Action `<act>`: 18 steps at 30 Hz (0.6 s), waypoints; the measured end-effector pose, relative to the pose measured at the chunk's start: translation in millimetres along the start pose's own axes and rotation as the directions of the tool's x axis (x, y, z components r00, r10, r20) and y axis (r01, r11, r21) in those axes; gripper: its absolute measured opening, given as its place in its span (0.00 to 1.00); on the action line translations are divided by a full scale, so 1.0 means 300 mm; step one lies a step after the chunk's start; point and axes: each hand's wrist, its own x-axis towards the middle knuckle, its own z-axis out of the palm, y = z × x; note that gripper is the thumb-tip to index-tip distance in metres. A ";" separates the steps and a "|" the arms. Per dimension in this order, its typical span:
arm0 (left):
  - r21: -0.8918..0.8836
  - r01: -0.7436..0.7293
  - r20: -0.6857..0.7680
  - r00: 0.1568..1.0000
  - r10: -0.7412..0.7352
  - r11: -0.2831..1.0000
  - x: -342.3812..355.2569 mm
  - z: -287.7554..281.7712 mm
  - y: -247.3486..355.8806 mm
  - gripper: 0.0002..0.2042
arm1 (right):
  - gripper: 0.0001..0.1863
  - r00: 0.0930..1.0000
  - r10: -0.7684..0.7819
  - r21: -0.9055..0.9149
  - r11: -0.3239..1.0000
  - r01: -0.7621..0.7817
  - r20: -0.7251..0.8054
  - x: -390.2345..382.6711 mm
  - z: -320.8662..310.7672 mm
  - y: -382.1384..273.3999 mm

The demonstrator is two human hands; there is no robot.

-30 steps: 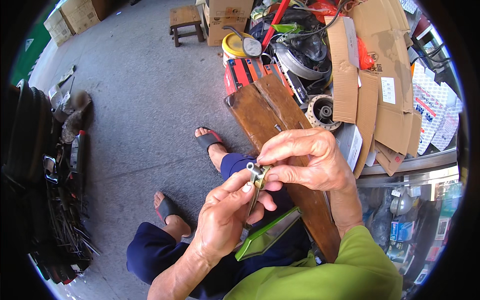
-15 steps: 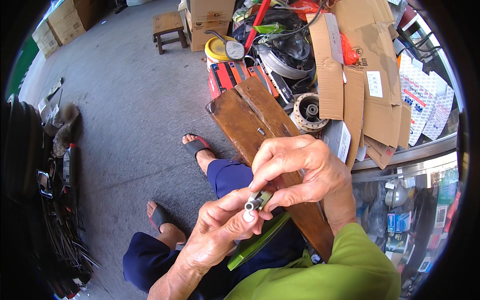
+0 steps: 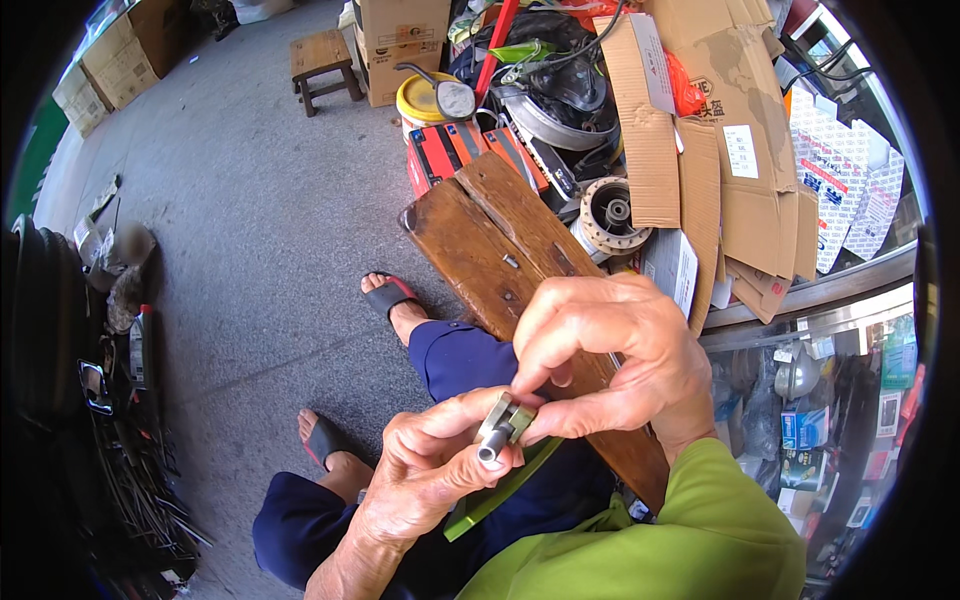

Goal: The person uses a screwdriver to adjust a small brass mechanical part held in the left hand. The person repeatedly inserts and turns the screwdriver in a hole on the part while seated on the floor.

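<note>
Between my hands is a small metal fitting (image 3: 503, 424), a dull greenish-gold bracket with a short hollow silver pin sticking out toward me. My left hand (image 3: 425, 460) pinches it from the left, thumb under the pin and fingers behind. From the right, my right hand (image 3: 625, 365) has its thumb and forefinger closed at the fitting's upper right side. Below them, a shiny green panel (image 3: 510, 490) lies across my lap, partly hidden by my hands. To the right of my leg runs a worn wooden bench (image 3: 450, 245), with a small metal piece (image 3: 510, 261) on top.
Beyond the bench stand red-and-black boxes (image 3: 440, 155), a yellow-lidded bucket (image 3: 425, 97), a wheel hub (image 3: 612, 215) and flattened cardboard (image 3: 745, 200). A glass display case (image 3: 800, 420) is at my right. Dark tools and parts (image 3: 125, 480) lie along the left. A wooden stool (image 3: 322, 62) stands farther off.
The fitting has turned in my fingers; its pin now points lower and more of the bracket shows. Both hands shifted slightly, and the view has moved a little.
</note>
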 end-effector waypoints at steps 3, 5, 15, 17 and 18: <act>-0.012 -0.036 -0.035 0.999 0.036 0.999 -0.007 0.007 0.002 0.19 | 0.12 0.986 -0.138 -0.100 0.987 0.129 -0.090 -0.004 0.026 -0.003; -0.042 -0.042 0.005 0.999 0.042 0.998 -0.007 -0.002 0.003 0.19 | 0.12 0.964 -0.231 -0.145 0.966 0.212 -0.130 -0.004 0.037 -0.002; 0.030 -0.033 -0.019 0.999 0.033 0.999 -0.010 0.005 0.015 0.22 | 0.12 0.939 -0.305 -0.207 0.940 0.270 -0.160 -0.004 0.037 -0.007; 0.052 -0.031 -0.031 0.999 0.033 0.998 -0.011 0.004 0.019 0.22 | 0.12 0.934 -0.323 -0.227 0.931 0.285 -0.153 -0.003 0.040 -0.006; 0.061 -0.032 -0.038 0.999 0.034 0.998 -0.012 0.003 0.021 0.23 | 0.12 0.937 -0.317 -0.232 0.932 0.279 -0.147 -0.003 0.039 -0.004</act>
